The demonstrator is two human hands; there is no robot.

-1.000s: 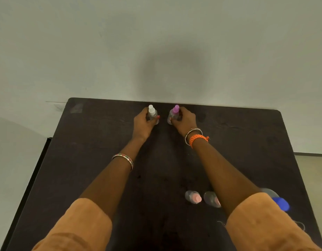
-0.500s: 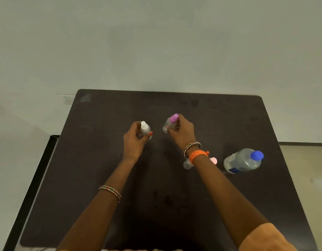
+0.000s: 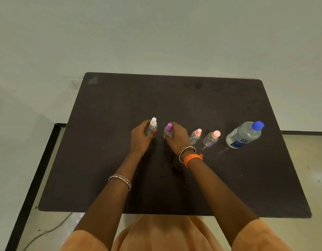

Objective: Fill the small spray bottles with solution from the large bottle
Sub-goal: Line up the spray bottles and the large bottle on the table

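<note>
left hand [image 3: 141,135]: fingers curled round the white-capped spray bottle [image 3: 152,126], which stands upright just left of frame centre.
right hand [image 3: 176,136]: fingers curled round the purple-capped spray bottle [image 3: 168,131], also upright, just right of the white one.
row: four small bottles plus the big one form a rough line across the middle of the dark table [image 3: 192,98], running left to right.
loose small bottles: two pink-capped, the near pink-capped bottle [image 3: 195,136] just beside the right hand, the far pink-capped bottle [image 3: 211,138] next along; neither is touched.
large bottle [image 3: 244,134]: right end of the row, well apart from both hands, blue cap on (its long axis appears tilted up-right in frame, likely lens distortion).
key relation: source bottle lies to the right of both hands, past the two pink ones; the right hand is clearly nearer.
caps: all five look closed, so judging by that no filling has started.
next move (my read): right hand lets go of purple and reaches right across the pink pair for the large bottle.
risk: that reach passes over two light bottles, easy to knock.
</note>
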